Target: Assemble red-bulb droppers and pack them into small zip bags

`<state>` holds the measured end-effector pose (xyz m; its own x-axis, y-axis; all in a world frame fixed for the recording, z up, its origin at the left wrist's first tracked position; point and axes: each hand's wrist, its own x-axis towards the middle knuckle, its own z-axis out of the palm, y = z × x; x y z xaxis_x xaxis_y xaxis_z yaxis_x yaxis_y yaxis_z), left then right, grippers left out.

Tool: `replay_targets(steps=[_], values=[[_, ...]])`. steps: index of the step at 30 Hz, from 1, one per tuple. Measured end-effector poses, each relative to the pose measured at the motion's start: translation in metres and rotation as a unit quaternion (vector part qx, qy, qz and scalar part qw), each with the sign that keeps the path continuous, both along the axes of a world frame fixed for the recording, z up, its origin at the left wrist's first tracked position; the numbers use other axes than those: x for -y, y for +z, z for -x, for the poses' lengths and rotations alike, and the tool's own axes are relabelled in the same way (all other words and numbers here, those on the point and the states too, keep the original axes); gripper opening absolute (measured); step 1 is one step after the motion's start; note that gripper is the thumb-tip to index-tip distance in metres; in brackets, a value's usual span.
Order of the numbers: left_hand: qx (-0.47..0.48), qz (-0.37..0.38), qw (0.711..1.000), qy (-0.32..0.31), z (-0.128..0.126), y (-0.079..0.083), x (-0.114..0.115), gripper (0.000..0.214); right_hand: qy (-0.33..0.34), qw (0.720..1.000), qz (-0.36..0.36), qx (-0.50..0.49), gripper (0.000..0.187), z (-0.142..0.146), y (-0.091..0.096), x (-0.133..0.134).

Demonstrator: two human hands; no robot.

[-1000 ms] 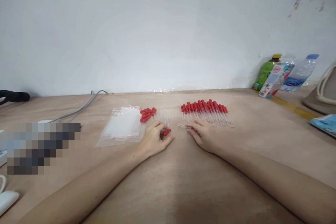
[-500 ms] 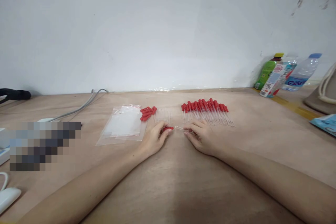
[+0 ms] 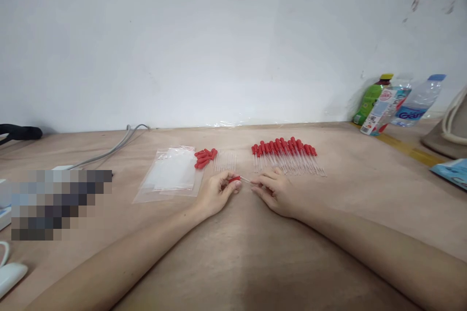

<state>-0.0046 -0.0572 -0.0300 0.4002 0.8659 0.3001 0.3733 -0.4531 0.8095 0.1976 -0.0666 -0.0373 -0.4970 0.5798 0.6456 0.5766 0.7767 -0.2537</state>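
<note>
My left hand [image 3: 215, 193] pinches a small red rubber bulb [image 3: 234, 179] just above the brown table [image 3: 241, 248]. My right hand [image 3: 274, 190] pinches a thin clear glass tube [image 3: 246, 180], whose left end meets the bulb. Behind my left hand lie a small heap of loose red bulbs [image 3: 205, 157] and a row of bare clear tubes [image 3: 226, 160]. Behind my right hand lies a row of several finished droppers with red bulbs [image 3: 286, 154].
Clear plastic bags [image 3: 170, 175] lie left of the bulbs. A grey cable [image 3: 109, 151] runs to the back left. Bottles [image 3: 394, 102] stand at the back right by the white wall, with a bag [image 3: 450, 129] and a blue packet [image 3: 452, 171] beyond. A white object [image 3: 10, 279] sits at the near left edge.
My hands have come together: the left one lifted the red bulb off the table, and the right one brought the tube's end to it.
</note>
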Motion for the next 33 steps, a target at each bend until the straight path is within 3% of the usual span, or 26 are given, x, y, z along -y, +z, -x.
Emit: replay_targets(steps=[10,20,33], values=[[-0.022,0.011,0.999,-0.039,0.003,0.004,0.003,0.019,0.037,0.997,0.055,0.029,0.02,-0.01,0.005,-0.008],[-0.132,-0.072,0.989,-0.014,0.004,0.005,0.003,0.02,-0.003,0.993,-0.028,0.115,0.021,-0.01,0.01,-0.008],[-0.141,-0.131,0.981,-0.019,0.004,0.004,0.004,0.021,-0.009,0.997,0.008,0.072,0.026,0.004,0.007,-0.002]])
